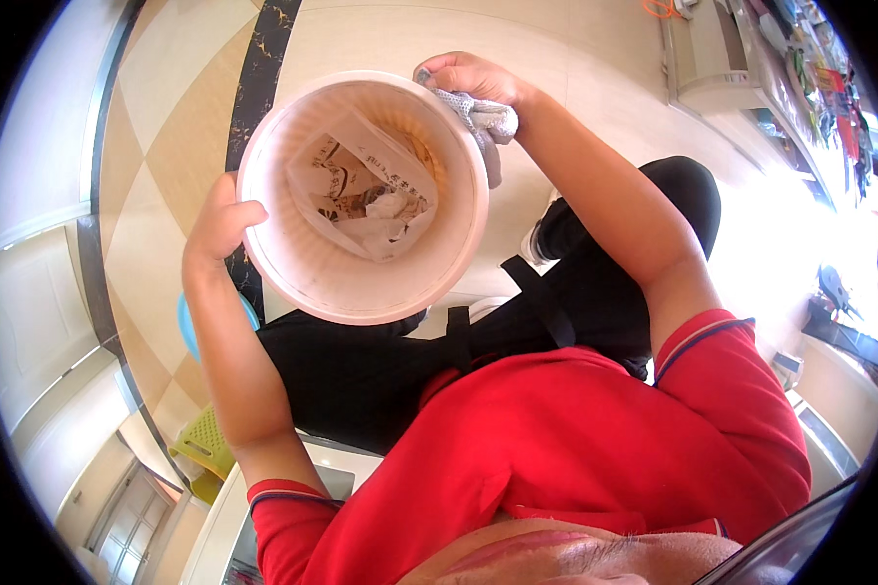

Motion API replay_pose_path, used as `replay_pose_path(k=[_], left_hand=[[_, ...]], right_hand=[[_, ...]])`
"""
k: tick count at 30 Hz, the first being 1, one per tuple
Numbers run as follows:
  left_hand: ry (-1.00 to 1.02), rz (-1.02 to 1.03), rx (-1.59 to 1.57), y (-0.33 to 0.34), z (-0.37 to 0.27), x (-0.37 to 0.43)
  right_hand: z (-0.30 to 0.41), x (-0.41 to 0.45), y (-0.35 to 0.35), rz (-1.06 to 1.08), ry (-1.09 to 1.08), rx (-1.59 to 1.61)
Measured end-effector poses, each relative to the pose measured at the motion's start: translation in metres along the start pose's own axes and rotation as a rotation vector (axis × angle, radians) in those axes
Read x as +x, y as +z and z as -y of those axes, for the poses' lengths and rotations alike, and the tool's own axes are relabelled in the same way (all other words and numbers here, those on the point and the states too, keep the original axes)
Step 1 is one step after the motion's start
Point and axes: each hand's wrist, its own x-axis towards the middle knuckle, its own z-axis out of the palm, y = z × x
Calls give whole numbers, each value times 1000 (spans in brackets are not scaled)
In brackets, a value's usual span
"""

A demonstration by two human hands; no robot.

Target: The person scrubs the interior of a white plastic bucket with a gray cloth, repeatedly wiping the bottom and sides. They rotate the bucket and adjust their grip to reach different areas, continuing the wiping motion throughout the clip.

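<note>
A round pinkish-white plastic waste bin (pixel 314 292) is held up before me, its mouth turned towards my face. At its left rim my left hand (pixel 223 219) grips the wall, thumb over the edge. My right hand (pixel 475 77) is at the upper right of the rim, clutching a crumpled grey-white cloth (pixel 483 117) that lies against the bin's outer side. Whether those fingers also hold the rim is hard to tell. Inside the bin are a printed paper bag (pixel 358 172) and crumpled white tissue (pixel 388 208). Brownish stains mark the inner wall.
A light blue round object (pixel 189 325) is partly hidden behind my left forearm. A yellow-green perforated plastic stool or basket (pixel 205 442) stands lower left. A white cabinet (pixel 717 91) and shelves with hanging goods (pixel 838 110) line the right. A black marbled strip (pixel 260 80) crosses the tiled floor.
</note>
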Motion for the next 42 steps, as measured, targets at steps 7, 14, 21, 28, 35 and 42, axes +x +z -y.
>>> replay_pose_path(k=[7, 14, 21, 28, 35, 42], left_hand=[[-31, 38, -6, 4, -6, -3], [-144, 117, 127, 23, -7, 3], [-115, 208, 329, 44, -13, 12], [-86, 132, 328, 52, -51, -5], [54, 117, 131, 41, -39, -10], [203, 158, 336, 50, -64, -10]], right_hand=[[8, -6, 12, -39, 40, -21], [6, -3, 37, 2, 121, -326], [6, 2, 46, 15, 161, -490], [14, 0, 37, -23, 41, -342], [42, -28, 62, -373, -175, -553], [48, -80, 94, -464, -227, -793]])
